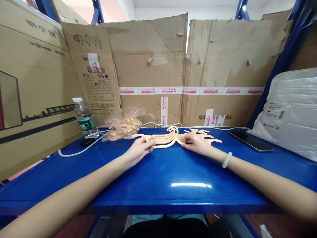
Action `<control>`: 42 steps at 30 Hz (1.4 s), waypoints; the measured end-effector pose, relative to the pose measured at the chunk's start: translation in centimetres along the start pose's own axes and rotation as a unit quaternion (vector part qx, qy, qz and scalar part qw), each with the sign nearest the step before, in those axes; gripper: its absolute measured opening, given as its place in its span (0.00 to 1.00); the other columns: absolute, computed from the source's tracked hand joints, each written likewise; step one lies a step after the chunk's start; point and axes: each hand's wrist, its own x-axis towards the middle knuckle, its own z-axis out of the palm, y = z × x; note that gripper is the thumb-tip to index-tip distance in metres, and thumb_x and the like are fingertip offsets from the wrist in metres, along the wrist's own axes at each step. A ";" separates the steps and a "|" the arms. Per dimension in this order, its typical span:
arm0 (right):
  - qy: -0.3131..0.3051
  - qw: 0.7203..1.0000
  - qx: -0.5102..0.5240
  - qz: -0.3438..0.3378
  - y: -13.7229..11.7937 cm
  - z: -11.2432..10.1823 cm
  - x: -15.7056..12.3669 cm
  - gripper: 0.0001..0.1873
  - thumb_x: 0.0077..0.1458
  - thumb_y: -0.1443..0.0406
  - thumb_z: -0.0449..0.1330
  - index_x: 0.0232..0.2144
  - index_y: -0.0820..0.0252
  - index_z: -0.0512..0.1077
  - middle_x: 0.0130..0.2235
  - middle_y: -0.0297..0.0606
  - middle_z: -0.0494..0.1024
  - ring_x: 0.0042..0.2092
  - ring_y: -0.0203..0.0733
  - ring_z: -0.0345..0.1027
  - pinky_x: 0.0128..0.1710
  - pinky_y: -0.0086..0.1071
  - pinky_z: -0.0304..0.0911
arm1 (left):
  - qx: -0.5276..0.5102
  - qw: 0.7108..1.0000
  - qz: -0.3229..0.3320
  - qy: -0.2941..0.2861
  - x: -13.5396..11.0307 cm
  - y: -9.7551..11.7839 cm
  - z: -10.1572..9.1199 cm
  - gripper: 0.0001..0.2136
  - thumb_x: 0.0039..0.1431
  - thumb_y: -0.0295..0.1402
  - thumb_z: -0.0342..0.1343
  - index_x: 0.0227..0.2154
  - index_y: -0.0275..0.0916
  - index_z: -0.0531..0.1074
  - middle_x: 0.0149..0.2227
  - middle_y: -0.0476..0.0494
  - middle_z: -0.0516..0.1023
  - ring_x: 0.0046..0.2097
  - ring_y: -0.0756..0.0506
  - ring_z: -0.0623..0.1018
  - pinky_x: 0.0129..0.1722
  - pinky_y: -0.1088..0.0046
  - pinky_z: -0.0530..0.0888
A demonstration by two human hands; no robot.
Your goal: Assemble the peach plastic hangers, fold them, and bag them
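Note:
Several beige clothes hangers (164,145) lie stacked on the blue table (158,178), their curved hooks pointing toward the back. My left hand (140,149) is closed in a pinch around a beige curved piece at the left end of the stack; it looks like a hanger arm, partly hidden by the fingers. At the right side, my right hand (196,143) pinches the front hanger near its middle, and the fingertips hide the exact grip. More beige ends stick out behind and beyond my right hand.
A clear plastic bag (126,127) of beige pieces sits at the back left, beside a water bottle (86,120) and a white cable (74,154). A phone (250,141) lies at right, near a white wrapped bundle (292,112). Cardboard sheets (148,72) stand behind.

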 end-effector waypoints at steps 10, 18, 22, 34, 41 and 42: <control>0.038 0.985 0.158 -0.056 -0.8 -1.8 -0.9 0.08 0.56 0.61 0.56 0.34 0.59 0.71 0.36 0.41 0.76 0.38 0.43 0.70 0.38 0.37 0.68 | -0.016 0.999 0.043 0.015 0.1 -0.1 -0.4 0.16 0.40 0.33 0.71 0.28 0.35 0.70 0.24 0.52 0.70 0.26 0.54 0.69 0.26 0.80 0.65; 0.091 0.975 0.193 -0.065 -1.1 -2.3 -1.1 0.10 0.57 0.60 0.55 0.32 0.60 0.72 0.35 0.42 0.78 0.38 0.45 0.73 0.40 0.39 0.70 | -0.122 0.991 -0.008 -0.048 -0.9 0.9 0.2 0.07 0.54 0.21 0.59 0.27 0.36 0.67 0.32 0.46 0.73 0.41 0.46 0.76 0.44 0.65 0.74; 0.089 0.974 0.190 -0.085 -1.5 -2.5 -1.2 0.12 0.58 0.60 0.55 0.32 0.60 0.73 0.33 0.41 0.78 0.37 0.44 0.73 0.39 0.37 0.69 | -0.152 0.987 -0.016 -0.059 -1.2 1.2 0.4 0.07 0.56 0.20 0.56 0.27 0.36 0.66 0.32 0.46 0.73 0.38 0.45 0.78 0.42 0.65 0.74; 0.064 0.981 0.146 -0.115 -1.8 -2.9 -1.3 0.12 0.60 0.63 0.53 0.29 0.60 0.72 0.28 0.37 0.76 0.32 0.39 0.70 0.34 0.32 0.67 | -0.152 0.987 -0.020 -0.037 -1.4 1.6 1.0 0.10 0.57 0.16 0.49 0.24 0.35 0.65 0.35 0.41 0.76 0.31 0.47 0.78 0.36 0.70 0.75; 0.065 0.976 0.175 -0.116 -2.4 -2.7 -1.5 0.12 0.61 0.61 0.52 0.31 0.60 0.72 0.32 0.39 0.77 0.34 0.41 0.70 0.35 0.33 0.68 | -0.115 0.993 -0.025 0.013 -1.4 1.7 1.0 0.10 0.56 0.15 0.49 0.24 0.35 0.63 0.31 0.42 0.76 0.28 0.50 0.77 0.32 0.74 0.74; 0.063 0.975 0.180 -0.115 -2.5 -2.7 -1.6 0.12 0.61 0.61 0.52 0.31 0.60 0.72 0.32 0.40 0.77 0.34 0.41 0.71 0.36 0.34 0.68 | -0.112 0.993 -0.023 0.013 -1.4 1.7 1.0 0.10 0.55 0.16 0.50 0.24 0.36 0.63 0.30 0.43 0.76 0.28 0.50 0.77 0.32 0.74 0.74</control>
